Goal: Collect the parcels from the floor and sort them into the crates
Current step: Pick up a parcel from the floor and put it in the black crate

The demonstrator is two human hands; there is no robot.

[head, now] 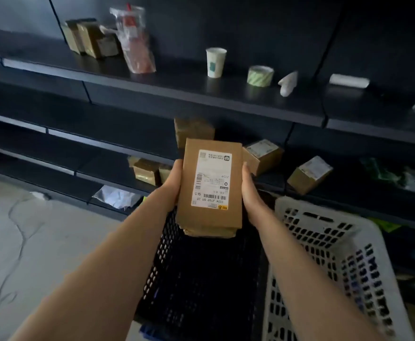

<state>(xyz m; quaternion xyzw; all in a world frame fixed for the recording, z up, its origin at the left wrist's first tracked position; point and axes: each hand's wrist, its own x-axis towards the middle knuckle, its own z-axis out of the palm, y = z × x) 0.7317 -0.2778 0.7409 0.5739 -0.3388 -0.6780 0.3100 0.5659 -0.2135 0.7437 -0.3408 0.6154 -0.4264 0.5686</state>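
A brown cardboard parcel [211, 185] with a white shipping label faces me, held up between both hands. My left hand [174, 183] grips its left edge and my right hand [250, 193] grips its right edge. The parcel hangs above the far end of a black perforated crate [196, 279]. A white perforated crate [329, 262] stands right beside the black one. Most of each hand's fingers are hidden behind the parcel.
Dark shelves run across the back. Brown boxes [308, 174] lie on the lower shelves, and a paper cup [215, 62], a tape roll [260, 75] and a plastic bag [135, 38] sit on the upper shelf. Grey floor [29, 242] lies to the left.
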